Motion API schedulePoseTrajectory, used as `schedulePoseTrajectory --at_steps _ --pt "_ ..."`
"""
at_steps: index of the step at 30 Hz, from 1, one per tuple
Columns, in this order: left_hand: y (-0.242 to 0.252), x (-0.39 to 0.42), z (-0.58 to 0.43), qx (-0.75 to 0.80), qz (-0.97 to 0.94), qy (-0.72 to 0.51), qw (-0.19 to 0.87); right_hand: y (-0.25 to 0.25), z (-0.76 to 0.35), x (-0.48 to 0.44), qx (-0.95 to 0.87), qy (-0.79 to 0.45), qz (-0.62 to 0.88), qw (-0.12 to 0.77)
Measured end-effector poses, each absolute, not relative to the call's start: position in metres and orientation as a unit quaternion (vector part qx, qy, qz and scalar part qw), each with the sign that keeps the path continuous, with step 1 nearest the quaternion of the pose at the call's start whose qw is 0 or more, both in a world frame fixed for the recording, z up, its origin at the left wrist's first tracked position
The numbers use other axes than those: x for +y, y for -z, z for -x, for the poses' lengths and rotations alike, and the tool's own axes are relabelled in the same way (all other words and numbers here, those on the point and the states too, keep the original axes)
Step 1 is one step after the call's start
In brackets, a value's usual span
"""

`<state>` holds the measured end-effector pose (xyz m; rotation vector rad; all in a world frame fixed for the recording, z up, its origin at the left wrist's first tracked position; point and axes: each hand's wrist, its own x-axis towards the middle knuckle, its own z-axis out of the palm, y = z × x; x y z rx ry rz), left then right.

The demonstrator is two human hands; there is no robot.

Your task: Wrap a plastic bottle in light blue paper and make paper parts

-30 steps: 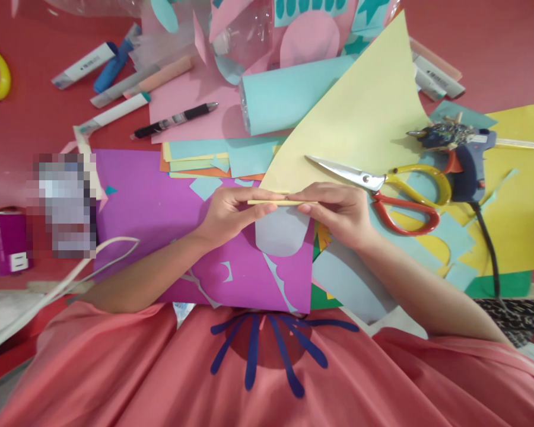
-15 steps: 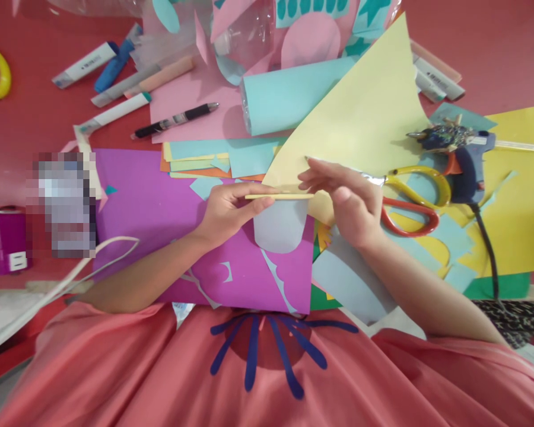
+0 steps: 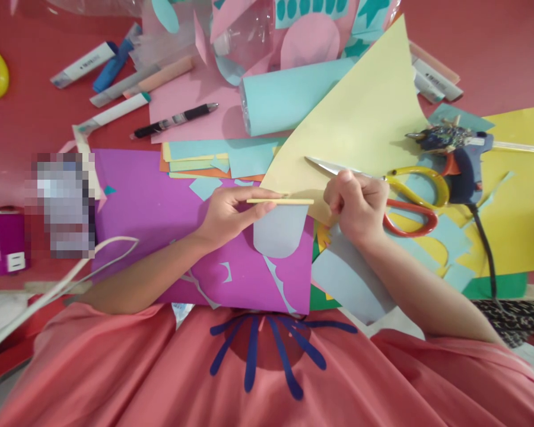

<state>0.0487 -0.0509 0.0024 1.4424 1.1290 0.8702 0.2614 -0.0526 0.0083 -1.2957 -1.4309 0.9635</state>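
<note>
My left hand point(image 3: 234, 213) pinches the left end of a thin yellow strip point(image 3: 289, 201) between thumb and fingers. Directly below the strip shows a light blue-grey paper piece point(image 3: 280, 231) with a rounded lower end; whether the two are joined I cannot tell. My right hand point(image 3: 358, 204) is curled into a fist just right of the strip, with nothing visible in it. Behind the fist lie scissors point(image 3: 418, 178) with yellow and red handles, their blades pointing left over a pale yellow sheet point(image 3: 356, 112). Under my left hand is a purple sheet point(image 3: 137, 213).
A glue gun point(image 3: 469, 160) lies at the right on yellow paper point(image 3: 520, 219), its cord trailing toward me. A bottle wrapped in light blue paper point(image 3: 293, 95) lies at the back. Several markers point(image 3: 84, 65) and a black pen point(image 3: 173, 121) are at the left. Paper scraps surround the work.
My right hand has gone from loosely spread fingers to a fist, uncovering the scissor blades. My left hand still holds the yellow strip, which has dropped slightly toward me.
</note>
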Motion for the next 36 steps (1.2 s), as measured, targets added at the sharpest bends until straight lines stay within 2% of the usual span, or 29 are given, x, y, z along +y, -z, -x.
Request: schedulePoseTrajectory --at_steps 8,14,19,23,26,36 --pt "-0.0059 -0.0511 -0.0493 0.479 -0.61 -0.361 0.517 -0.009 -0.2581 -0.0497 -0.584 -0.436 0.504 0.463" --pt "-0.0042 -0.0513 -0.0481 0.48 -0.616 -0.352 0.516 -0.0081 -0.2612 -0.0517 -0.589 -0.379 0.542 0.464" --pt "-0.0035 -0.0523 -0.047 0.466 -0.627 -0.351 0.516 -0.0046 -0.263 -0.0511 -0.583 -0.391 0.52 0.487" --pt "-0.0046 -0.0521 -0.0475 0.468 -0.633 -0.345 0.512 -0.0074 -0.2619 -0.0517 -0.642 -0.451 0.423 0.453" --pt "-0.0049 -0.0518 -0.0483 0.468 -0.636 -0.341 0.51 -0.006 -0.2607 -0.0526 -0.696 -0.447 0.374 0.419" --pt "-0.0018 -0.052 -0.0471 0.396 -0.647 -0.387 0.524 -0.005 -0.2601 -0.0561 -0.678 -0.433 0.446 0.391"
